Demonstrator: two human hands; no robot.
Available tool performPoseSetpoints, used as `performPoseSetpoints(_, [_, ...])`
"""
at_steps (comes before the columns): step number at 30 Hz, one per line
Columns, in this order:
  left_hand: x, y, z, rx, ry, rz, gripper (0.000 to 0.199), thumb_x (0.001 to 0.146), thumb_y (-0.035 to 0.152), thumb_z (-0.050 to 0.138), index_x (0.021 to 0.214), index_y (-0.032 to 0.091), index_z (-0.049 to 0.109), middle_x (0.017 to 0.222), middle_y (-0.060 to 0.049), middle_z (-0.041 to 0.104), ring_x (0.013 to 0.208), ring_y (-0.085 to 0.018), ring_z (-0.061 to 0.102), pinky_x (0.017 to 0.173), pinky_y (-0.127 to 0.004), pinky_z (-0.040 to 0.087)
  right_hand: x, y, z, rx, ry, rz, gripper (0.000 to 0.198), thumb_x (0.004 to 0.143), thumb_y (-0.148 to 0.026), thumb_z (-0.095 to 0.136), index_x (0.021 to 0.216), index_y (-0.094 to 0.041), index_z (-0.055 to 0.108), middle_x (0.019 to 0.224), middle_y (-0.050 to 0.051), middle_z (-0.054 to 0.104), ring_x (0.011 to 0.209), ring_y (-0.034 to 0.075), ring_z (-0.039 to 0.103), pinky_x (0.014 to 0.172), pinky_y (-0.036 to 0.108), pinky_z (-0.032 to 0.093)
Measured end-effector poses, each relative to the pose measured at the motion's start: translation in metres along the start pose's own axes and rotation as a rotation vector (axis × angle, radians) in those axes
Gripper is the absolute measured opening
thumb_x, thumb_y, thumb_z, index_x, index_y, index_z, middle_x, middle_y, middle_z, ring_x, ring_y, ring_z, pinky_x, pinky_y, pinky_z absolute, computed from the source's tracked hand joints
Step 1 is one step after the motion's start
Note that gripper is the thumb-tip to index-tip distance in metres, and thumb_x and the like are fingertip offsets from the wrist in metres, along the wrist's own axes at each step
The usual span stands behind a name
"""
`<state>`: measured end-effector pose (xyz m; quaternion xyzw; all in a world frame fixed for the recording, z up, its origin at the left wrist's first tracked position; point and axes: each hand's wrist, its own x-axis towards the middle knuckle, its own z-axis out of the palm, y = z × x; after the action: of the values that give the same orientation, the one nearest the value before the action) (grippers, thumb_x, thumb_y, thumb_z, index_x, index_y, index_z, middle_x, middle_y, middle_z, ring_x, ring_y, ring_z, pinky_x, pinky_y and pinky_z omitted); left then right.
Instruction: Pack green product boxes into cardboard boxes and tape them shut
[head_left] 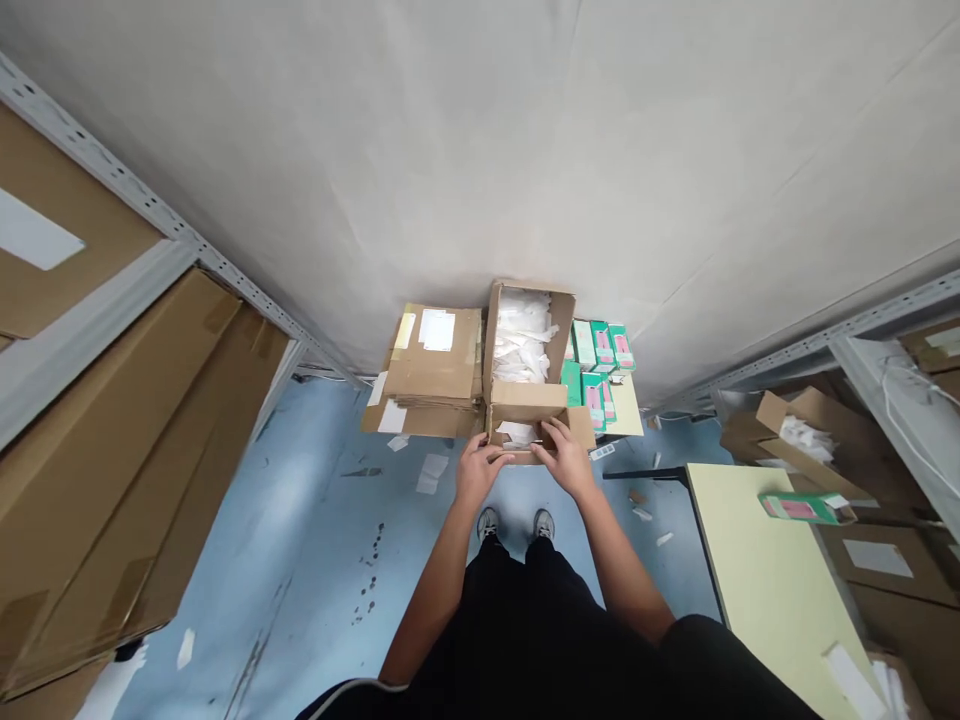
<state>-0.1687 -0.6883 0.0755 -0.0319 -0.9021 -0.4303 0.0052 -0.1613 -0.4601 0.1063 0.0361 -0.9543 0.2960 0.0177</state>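
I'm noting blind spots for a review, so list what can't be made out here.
All in the head view:
Any print on the white labels of the flattened cardboard: too small to read.
Leftmost green boxes: partly hidden by the rear open box.
Bottom of the front open box: partly covered by white paper.
Upper-left carton: cut off by the left edge.
Firmness of the left hand and right hand: fingers too small.

Big left carton (142, 440) is cut off by frame edge; print on white label (439, 332) can't be read; small carton (517, 412) interior is partly hidden by right hand (566, 462).
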Motion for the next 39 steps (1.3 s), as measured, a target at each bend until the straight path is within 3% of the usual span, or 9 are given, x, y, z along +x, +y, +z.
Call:
performPoseSetpoints(5, [-0.012,0.022,0.012,0.031,-0.002,0.038,0.013,0.083,0.039,0.084,0.089,0.028,0.085,0.129,-0.006,0.070,0.117,-0.027,0.069,0.105,-0.039,0.055,-0.014,0.010,-0.031,0.093,0.061,-0.107,0.050,0.097,-0.032,0.064,0.147,-0.024,0.061,0.147,0.015,0.061,0.139,0.031,0.056,0.118,0.055,0.047])
performPoseSetpoints(10, [-0.018,0.069,0.056,0.045,-0.085,0.183,0.012,0.085,0.038,0.082,0.090,0.028,0.085,0.127,-0.008,0.071,0.118,-0.028,0.068,0.107,-0.041,0.055,-0.053,0.049,-0.070,0.116,0.147,-0.078,0.053,0.097,-0.026,0.065,0.149,-0.025,0.059,0.147,0.015,0.061,0.139,0.031,0.055,0.118,0.057,0.047])
performPoseSetpoints(15, [-0.037,0.133,0.136,0.039,-0.256,0.330,0.012,0.088,0.037,0.077,0.091,0.028,0.084,0.126,-0.008,0.073,0.126,-0.030,0.065,0.111,-0.045,0.052,-0.139,0.121,-0.135,0.091,0.302,0.090,0.051,0.097,-0.028,0.065,0.148,-0.026,0.059,0.143,0.015,0.064,0.137,0.032,0.057,0.116,0.056,0.048])
performPoseSetpoints(20, [-0.074,0.203,0.236,0.017,-0.512,0.485,0.013,0.091,0.034,0.073,0.094,0.027,0.084,0.123,-0.009,0.075,0.132,-0.030,0.063,0.113,-0.046,0.051,-0.256,0.191,-0.202,0.009,0.514,0.327,0.045,0.101,-0.029,0.058,0.146,-0.026,0.061,0.141,0.013,0.066,0.133,0.030,0.060,0.115,0.054,0.051])
performPoseSetpoints(24, [-0.111,0.266,0.311,0.007,-0.699,0.622,0.013,0.090,0.031,0.074,0.096,0.026,0.084,0.128,-0.010,0.074,0.132,-0.031,0.063,0.113,-0.047,0.051,-0.349,0.233,-0.238,-0.062,0.652,0.505,0.046,0.101,-0.029,0.055,0.146,-0.024,0.061,0.143,0.013,0.065,0.134,0.031,0.059,0.116,0.054,0.050])
performPoseSetpoints(28, [-0.155,0.325,0.371,0.007,-0.862,0.754,0.011,0.089,0.028,0.076,0.096,0.025,0.084,0.128,-0.011,0.074,0.135,-0.031,0.061,0.115,-0.049,0.049,-0.435,0.258,-0.255,-0.114,0.733,0.710,0.050,0.098,-0.028,0.058,0.148,-0.022,0.059,0.146,0.015,0.062,0.137,0.033,0.057,0.118,0.057,0.046])
performPoseSetpoints(31, [-0.187,0.357,0.402,0.014,-0.940,0.843,0.011,0.088,0.027,0.078,0.097,0.025,0.084,0.134,-0.011,0.071,0.134,-0.031,0.061,0.116,-0.050,0.048,-0.481,0.267,-0.256,-0.111,0.780,0.829,0.052,0.098,-0.028,0.058,0.149,-0.022,0.057,0.147,0.016,0.061,0.139,0.033,0.056,0.119,0.058,0.045])
performPoseSetpoints(35, [-0.213,0.380,0.429,0.016,-1.048,0.928,0.011,0.089,0.026,0.077,0.098,0.025,0.083,0.133,-0.010,0.072,0.137,-0.029,0.060,0.116,-0.047,0.049,-0.508,0.276,-0.252,-0.085,0.848,0.934,0.052,0.098,-0.028,0.058,0.150,-0.022,0.056,0.154,0.017,0.055,0.144,0.033,0.052,0.119,0.057,0.046])
performPoseSetpoints(39, [-0.212,0.388,0.455,0.026,-1.140,0.936,0.011,0.091,0.024,0.074,0.098,0.025,0.083,0.127,-0.008,0.075,0.140,-0.029,0.058,0.115,-0.044,0.051,-0.508,0.287,-0.253,-0.050,0.883,0.990,0.053,0.099,-0.030,0.058,0.152,-0.023,0.054,0.160,0.016,0.049,0.147,0.034,0.048,0.120,0.057,0.044])
